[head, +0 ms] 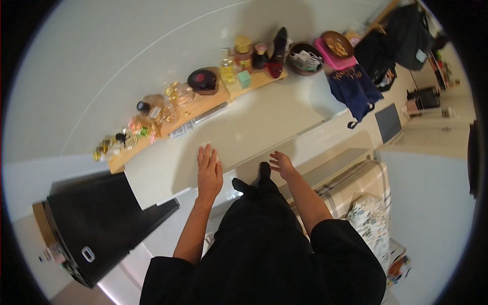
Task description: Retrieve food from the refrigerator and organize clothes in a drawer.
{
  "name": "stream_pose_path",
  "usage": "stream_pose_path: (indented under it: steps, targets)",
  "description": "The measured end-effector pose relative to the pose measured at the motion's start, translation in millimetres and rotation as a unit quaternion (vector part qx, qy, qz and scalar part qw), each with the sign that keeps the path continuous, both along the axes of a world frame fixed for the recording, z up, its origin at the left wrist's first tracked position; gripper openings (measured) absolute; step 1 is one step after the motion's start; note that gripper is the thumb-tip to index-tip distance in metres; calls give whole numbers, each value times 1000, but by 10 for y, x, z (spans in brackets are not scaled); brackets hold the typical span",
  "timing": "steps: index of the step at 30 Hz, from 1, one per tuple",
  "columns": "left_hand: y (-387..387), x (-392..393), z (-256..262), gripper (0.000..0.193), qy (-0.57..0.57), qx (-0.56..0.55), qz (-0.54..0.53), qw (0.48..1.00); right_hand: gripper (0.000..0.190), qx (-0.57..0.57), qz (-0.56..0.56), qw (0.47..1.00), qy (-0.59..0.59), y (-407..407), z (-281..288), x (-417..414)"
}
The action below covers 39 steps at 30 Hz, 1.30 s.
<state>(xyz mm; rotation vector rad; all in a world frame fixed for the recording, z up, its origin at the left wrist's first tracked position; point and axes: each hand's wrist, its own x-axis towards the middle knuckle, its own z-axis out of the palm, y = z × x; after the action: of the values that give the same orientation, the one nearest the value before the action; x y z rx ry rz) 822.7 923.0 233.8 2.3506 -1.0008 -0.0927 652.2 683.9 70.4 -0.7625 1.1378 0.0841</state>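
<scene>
My left hand (209, 175) lies palm down over the white top (263, 122) of a long cabinet, near its front edge. Its fingers point towards the wall, and nothing is in its grasp. My right hand (282, 164) hangs in the air in front of that edge, its fingers loosely spread and holding nothing. Along the back of the cabinet top runs a raised wooden shelf (198, 110). On it stand a yellow perfume bottle (227, 70), a mint-green box (244, 79), a dark round case (202, 81) and several other bottles.
A brown bowl (304, 59) holds crumpled white items. Dark blue cloth (352, 87) hangs over the cabinet's right end, beside a pink container (337, 57). A large black case (91, 221) stands at the left. Behind my right arm is a bed with plaid bedding (375, 175).
</scene>
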Motion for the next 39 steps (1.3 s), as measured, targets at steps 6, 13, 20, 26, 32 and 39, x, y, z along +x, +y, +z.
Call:
stream_pose_path:
  steps: [6, 13, 20, 26, 32, 39]
  targets:
    - [57, 92, -68, 41, -11, 70, -74, 995, 66, 54, -146, 987, -47, -43, -245, 206]
    - [76, 155, 79, 34, -13, 45, -79, 996, 58, 31, -240, 970, 11, 75, -901, 488]
    - [-157, -447, 116, 19, -13, -61, -217, 974, 24, -238, -121, 963, 36, 655, -365, 65]
    - [-467, -779, -497, 17, 228, -47, -64, 970, 23, -439, 83, 887, -112, 935, 886, -171]
    - [-525, -670, -606, 22, 616, -125, 132, 766, 29, -526, 129, 821, -181, 895, 1052, -76]
    - [-151, -770, -460, 28, 636, -42, 80, 767, 25, -667, 145, 727, -75, 493, 374, 406]
